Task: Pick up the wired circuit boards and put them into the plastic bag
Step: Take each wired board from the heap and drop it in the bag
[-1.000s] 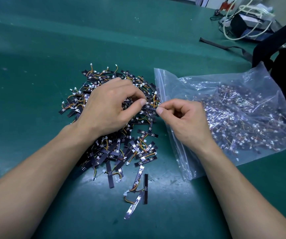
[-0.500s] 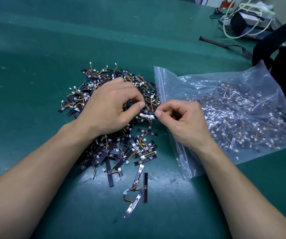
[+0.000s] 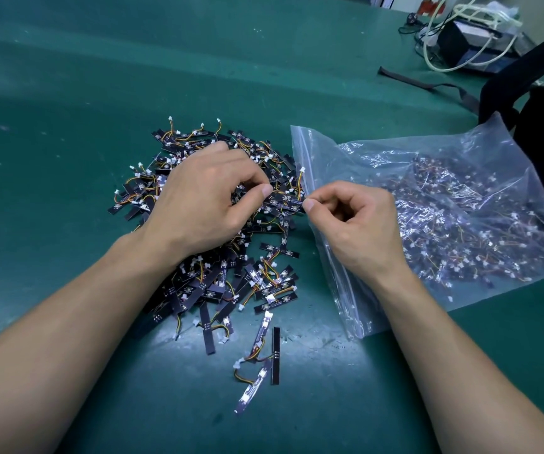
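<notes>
I read this as the pick step, with the job well under way but far from done. The left hand [image 3: 205, 204] and the right hand [image 3: 355, 224] each pinch one end of a single black strip board [image 3: 285, 204], thumb tip against curled forefinger. The remaining fingers [image 3: 346, 194] are folded towards the palm (whether the left ones hide anything more underneath, I cannot tell). That board lies at the right edge of the loose heap of narrow black circuit boards [image 3: 218, 283]. It is just beside the zip-lipped mouth of the clear, crinkled plastic bag [image 3: 323, 149], which lies flat on the green matted bench [image 3: 67, 93] and already holds a thick layer of boards.

Next, I judge, the board has to come free of its neighbours and go in through that mouth, and the wires will make it fiddly. Each stiff, flat, matte strip trails thin orange and yellow leads ending in a small white plug. These loop through one another, so a lift may drag others along. The bag film is limp and glossy, and I cannot tell whether its lip is parted, so one hand will probably have to hold it open. A few stray boards [image 3: 275, 355] lie nearer me, apart from the heap.
</notes>
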Available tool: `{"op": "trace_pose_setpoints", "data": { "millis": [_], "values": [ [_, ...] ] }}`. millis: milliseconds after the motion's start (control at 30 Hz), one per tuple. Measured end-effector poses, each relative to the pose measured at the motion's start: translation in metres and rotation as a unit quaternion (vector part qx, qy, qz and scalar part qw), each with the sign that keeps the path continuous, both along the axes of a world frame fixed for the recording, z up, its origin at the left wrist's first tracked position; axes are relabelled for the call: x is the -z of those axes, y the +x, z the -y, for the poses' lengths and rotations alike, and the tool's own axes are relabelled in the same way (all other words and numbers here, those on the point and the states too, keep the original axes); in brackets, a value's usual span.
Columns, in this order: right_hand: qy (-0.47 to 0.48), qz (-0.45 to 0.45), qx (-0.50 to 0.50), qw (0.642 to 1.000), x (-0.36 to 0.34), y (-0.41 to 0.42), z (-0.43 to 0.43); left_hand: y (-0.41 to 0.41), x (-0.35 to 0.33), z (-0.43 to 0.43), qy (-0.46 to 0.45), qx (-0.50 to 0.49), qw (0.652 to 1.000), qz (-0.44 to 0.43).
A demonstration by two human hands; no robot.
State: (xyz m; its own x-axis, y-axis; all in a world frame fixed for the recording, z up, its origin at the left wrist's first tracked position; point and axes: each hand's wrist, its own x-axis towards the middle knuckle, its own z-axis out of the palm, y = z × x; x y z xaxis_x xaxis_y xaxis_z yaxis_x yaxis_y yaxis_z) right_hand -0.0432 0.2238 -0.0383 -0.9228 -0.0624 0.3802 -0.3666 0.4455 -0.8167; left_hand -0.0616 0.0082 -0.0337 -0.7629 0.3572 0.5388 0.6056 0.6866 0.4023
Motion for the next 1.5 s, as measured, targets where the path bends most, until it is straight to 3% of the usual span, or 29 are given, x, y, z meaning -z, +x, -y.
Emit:
{"op": "trace_pose_setpoints", "data": {
  "millis": [533,1000,1267,1500],
  "values": [
    [0.019,-0.011,-0.009,1.0,-0.0001,-0.0005,-0.0004,-0.003,0.0023,0.0007,-0.02,0.039,0.999,0.01],
    [0.006,-0.034,0.033,0.999,0.002,-0.0033,-0.0034,-0.0016,0.0026,0.0014,-0.02,-0.025,0.999,0.019],
    [0.054,-0.051,-0.024,0.997,0.0033,-0.0004,-0.0028,0.0001,-0.0017,-0.0016,-0.051,0.053,0.997,-0.034],
    [0.058,-0.062,-0.032,0.996,0.005,-0.0004,-0.0015,0.0004,-0.0001,-0.0004,-0.031,0.056,0.997,-0.051]
  ]
}}
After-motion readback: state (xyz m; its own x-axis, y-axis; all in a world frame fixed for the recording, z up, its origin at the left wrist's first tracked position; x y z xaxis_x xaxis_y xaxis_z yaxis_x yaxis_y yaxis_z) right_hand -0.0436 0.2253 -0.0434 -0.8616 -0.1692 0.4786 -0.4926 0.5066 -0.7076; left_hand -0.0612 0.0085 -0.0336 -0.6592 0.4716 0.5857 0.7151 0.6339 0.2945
